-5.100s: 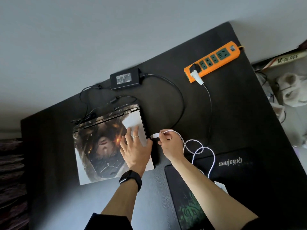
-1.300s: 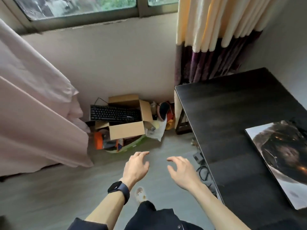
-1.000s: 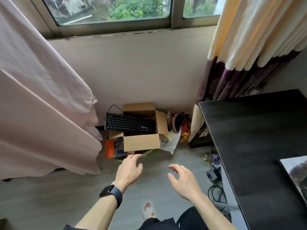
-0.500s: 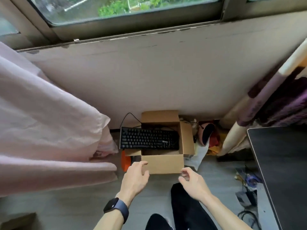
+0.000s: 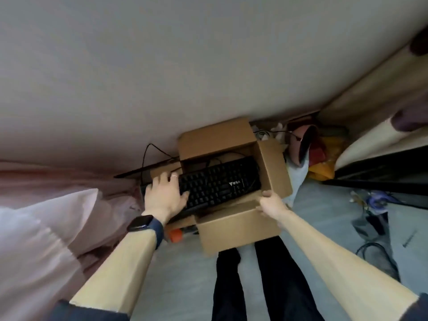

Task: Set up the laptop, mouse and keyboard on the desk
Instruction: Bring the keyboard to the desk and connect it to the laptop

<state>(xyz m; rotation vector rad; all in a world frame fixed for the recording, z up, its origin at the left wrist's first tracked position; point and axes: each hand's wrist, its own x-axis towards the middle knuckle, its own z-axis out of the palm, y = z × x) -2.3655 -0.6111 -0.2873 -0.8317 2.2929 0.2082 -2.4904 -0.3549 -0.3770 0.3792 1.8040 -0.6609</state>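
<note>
A black keyboard (image 5: 222,184) lies across the top of an open cardboard box (image 5: 236,228) on the floor by the wall. My left hand (image 5: 165,193) rests on the keyboard's left end, fingers spread over the keys and thumb along its near edge. My right hand (image 5: 273,205) is at the box's near right corner, fingers curled by the keyboard's right end; whether it grips the keyboard or the flap is unclear. The keyboard's black cable (image 5: 150,154) loops up against the wall. The laptop and mouse are out of view.
Pink bedding (image 5: 53,228) lies at the left. The dark desk edge (image 5: 379,179) and a cream and purple curtain (image 5: 375,126) are at the right. Cables (image 5: 375,246) and clutter lie on the floor under the desk. My legs (image 5: 261,281) stand just before the box.
I turned from the desk to the box on the floor and bent down. Both hands went from hovering above the floor to the keyboard and box.
</note>
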